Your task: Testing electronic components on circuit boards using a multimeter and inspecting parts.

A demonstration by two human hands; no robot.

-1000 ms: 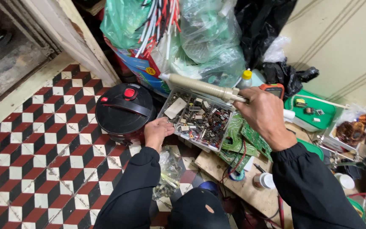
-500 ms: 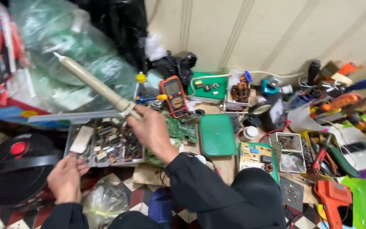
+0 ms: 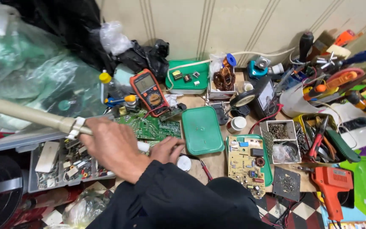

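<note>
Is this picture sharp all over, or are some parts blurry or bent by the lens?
Head view: the orange multimeter and green lid look sharp; the cream tube and plastic bags at the left edge are smeared; the orange drill near the corner looks stretched; light is soft and even.

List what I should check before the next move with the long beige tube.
1. Grip on the long beige plastic tube: right hand closed round it, ok.
2. Left hand beside the tube's white end: holding it or not, cannot tell.
3. Tube's far end: beyond the picture's left edge, cannot tell.
4. Green printed circuit board lies flat by the hands: ok.
5. Free room on the wooden worktop: crowded all over, not ok.
</note>
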